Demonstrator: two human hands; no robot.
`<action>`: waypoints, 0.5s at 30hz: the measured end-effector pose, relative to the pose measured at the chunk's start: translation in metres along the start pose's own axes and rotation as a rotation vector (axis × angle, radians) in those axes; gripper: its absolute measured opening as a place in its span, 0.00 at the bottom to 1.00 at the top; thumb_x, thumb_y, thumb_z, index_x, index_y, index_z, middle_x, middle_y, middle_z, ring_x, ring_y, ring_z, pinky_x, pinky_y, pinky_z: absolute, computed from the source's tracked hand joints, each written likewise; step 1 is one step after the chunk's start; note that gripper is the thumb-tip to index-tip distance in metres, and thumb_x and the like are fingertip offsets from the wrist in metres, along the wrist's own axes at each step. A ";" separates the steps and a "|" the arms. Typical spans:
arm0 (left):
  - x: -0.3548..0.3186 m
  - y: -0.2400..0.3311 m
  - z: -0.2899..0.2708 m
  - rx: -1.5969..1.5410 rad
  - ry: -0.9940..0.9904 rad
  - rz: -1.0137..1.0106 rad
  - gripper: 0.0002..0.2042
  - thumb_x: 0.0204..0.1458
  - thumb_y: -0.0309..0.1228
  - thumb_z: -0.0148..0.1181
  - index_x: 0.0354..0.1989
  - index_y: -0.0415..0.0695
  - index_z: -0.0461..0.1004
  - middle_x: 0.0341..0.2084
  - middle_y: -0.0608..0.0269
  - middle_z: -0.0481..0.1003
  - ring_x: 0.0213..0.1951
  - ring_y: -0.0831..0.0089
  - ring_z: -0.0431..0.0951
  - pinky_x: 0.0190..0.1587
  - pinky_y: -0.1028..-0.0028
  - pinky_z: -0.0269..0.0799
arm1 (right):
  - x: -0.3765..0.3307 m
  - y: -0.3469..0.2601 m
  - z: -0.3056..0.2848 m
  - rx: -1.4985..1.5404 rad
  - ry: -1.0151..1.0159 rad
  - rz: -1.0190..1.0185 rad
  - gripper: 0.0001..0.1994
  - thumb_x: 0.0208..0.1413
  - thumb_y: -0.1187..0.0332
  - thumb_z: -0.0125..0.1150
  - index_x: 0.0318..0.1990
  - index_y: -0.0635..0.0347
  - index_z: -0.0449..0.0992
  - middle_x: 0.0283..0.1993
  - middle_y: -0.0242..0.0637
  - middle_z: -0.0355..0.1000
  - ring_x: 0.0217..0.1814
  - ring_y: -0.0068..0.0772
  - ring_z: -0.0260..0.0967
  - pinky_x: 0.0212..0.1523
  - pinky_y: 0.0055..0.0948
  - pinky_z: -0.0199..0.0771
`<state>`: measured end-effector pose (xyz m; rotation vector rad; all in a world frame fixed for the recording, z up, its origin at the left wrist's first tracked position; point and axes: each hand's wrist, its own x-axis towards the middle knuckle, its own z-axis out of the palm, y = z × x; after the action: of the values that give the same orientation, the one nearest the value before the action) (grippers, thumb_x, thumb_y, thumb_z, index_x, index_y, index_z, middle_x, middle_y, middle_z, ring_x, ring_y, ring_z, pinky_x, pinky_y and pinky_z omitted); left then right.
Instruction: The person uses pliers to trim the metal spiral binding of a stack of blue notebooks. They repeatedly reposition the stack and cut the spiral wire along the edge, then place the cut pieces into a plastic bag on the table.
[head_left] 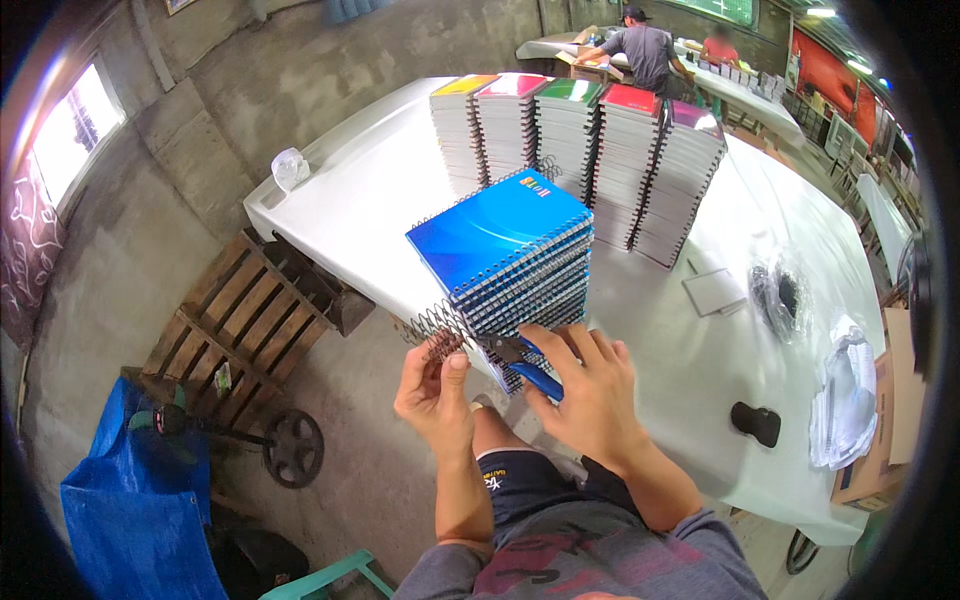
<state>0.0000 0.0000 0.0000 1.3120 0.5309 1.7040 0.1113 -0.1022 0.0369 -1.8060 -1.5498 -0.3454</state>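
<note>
In front of me, near the table's edge, rises a stack of blue spiral notebooks [492, 232]. Loose coil ends [437, 322] stick out from its near left corner. My left hand [438, 395] is closed there, thumb and fingers pinching the end of a spiral coil. Blue-handled pliers [541, 380] are gripped in my right hand [592, 388]. Their dark jaws point left, toward the coil end by my left fingers. Whether the jaws touch the wire is too small to tell.
Behind the blue stack stand several taller notebook stacks [567, 135] with yellow, pink, green, red and purple covers. On the white table [690, 390] lie a black object [755, 424], clear plastic wrap [785, 300] and white bundles [842, 405]. A wooden pallet [235, 310] leans left. Two people [645, 52] work farther back.
</note>
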 end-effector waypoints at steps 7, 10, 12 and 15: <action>-0.003 0.001 0.003 0.000 0.020 0.004 0.11 0.51 0.28 0.62 0.37 0.33 0.74 0.28 0.63 0.75 0.28 0.79 0.72 0.32 0.80 0.69 | 0.003 0.000 -0.002 0.015 0.069 -0.008 0.26 0.36 0.65 0.66 0.49 0.49 0.71 0.35 0.33 0.66 0.35 0.37 0.65 0.34 0.36 0.60; -0.002 0.003 0.002 0.001 0.011 0.002 0.10 0.51 0.28 0.62 0.36 0.33 0.74 0.28 0.63 0.75 0.28 0.79 0.72 0.32 0.80 0.69 | 0.003 0.001 -0.001 -0.018 0.048 -0.005 0.26 0.34 0.67 0.67 0.48 0.50 0.72 0.35 0.33 0.66 0.35 0.37 0.66 0.35 0.36 0.62; -0.002 0.003 0.002 0.010 0.006 0.003 0.10 0.51 0.29 0.62 0.35 0.33 0.74 0.28 0.63 0.75 0.28 0.79 0.72 0.32 0.80 0.69 | 0.002 0.005 0.002 -0.004 0.005 0.016 0.26 0.33 0.68 0.67 0.47 0.50 0.72 0.34 0.34 0.67 0.36 0.39 0.68 0.35 0.37 0.64; -0.002 0.002 0.002 0.029 0.002 0.011 0.10 0.51 0.29 0.62 0.35 0.33 0.74 0.28 0.64 0.74 0.28 0.79 0.72 0.32 0.80 0.69 | 0.000 0.009 0.005 0.053 -0.057 0.055 0.26 0.32 0.69 0.67 0.47 0.50 0.72 0.34 0.35 0.67 0.37 0.41 0.69 0.37 0.38 0.67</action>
<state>0.0014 -0.0025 0.0011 1.3358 0.5530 1.7127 0.1186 -0.0986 0.0304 -1.8278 -1.5304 -0.2262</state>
